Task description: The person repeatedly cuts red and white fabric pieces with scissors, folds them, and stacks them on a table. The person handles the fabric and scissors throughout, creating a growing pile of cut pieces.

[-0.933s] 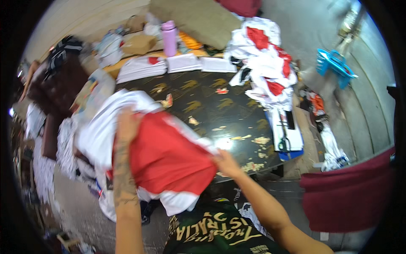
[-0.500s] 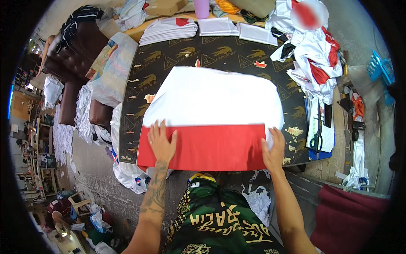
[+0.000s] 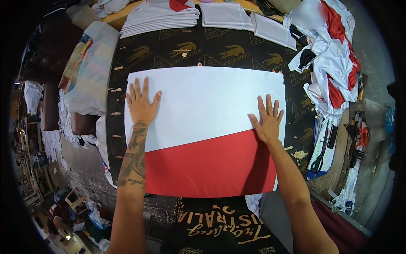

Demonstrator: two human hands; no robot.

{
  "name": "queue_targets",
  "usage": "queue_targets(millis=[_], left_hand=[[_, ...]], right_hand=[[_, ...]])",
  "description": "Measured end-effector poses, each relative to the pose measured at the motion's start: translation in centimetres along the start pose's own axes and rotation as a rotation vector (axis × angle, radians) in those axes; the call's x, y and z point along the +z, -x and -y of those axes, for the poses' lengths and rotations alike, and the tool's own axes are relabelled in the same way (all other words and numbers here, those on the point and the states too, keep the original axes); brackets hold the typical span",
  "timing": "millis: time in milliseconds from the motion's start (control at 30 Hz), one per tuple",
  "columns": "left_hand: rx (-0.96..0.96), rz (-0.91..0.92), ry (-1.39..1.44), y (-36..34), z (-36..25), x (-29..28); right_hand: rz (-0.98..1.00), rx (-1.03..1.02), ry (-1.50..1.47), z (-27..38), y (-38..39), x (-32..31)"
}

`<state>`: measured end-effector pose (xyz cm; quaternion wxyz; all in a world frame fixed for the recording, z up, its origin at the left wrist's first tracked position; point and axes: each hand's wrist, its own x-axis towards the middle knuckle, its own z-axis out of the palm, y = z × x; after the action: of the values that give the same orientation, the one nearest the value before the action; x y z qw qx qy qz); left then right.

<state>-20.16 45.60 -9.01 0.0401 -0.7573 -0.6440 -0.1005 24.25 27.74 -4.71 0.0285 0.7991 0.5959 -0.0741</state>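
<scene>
A two-coloured piece of cloth, white (image 3: pixel 203 97) in its far part and red (image 3: pixel 207 165) in its near part, lies spread over a dark patterned board. The seam between the colours slants up toward the right. My left hand (image 3: pixel 143 101) rests flat on the white part near its left edge, fingers stretched out. Lower on the right, my right hand (image 3: pixel 267 119) lies with spread fingers on the white, its heel around the seam. Neither hand grips anything. The cloth's near edge hangs at the board's front, close to my body.
Along the far edge sit a stack of folded white cloth (image 3: pixel 160 17) and smaller white piles (image 3: pixel 226 17). Rumpled white and red garments (image 3: pixel 330 72) lie at the right, above scissors (image 3: pixel 318 161) on papers. A brown padded chair (image 3: pixel 50 55) and plastic-wrapped bundle (image 3: pixel 91 72) stand left.
Both hands have moved away from me, off the red part and onto the white. The cloth's far corners are now spread out, and its seam has tilted. The view has shifted closer.
</scene>
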Motion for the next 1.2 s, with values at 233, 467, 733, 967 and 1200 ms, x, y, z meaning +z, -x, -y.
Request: queue_targets(millis=[233,467,733,967,1200], left_hand=[[0.053,0.262,0.181,-16.6,-2.5,-1.5],[0.176,0.122,0.497,11.3,-0.7,-7.6],[-1.683,-0.037,1.491,43.2,3.7,-4.3],[-1.146,0.054,2.728,46.4,-2.2,4.2],[-0.922,-0.278,1.388,54.2,4.7,-17.2]], right_hand=[[0.015,0.034,0.012,-2.2,-15.7,-6.9],[-0.001,-0.338,-0.371,-3.6,11.2,-7.6],[0.245,0.696,-1.05,-9.2,36.4,8.9],[0.279,0.422,-1.192,-13.1,35.6,15.9],[0.06,0.564,-1.469,-11.3,48.4,0.2]])
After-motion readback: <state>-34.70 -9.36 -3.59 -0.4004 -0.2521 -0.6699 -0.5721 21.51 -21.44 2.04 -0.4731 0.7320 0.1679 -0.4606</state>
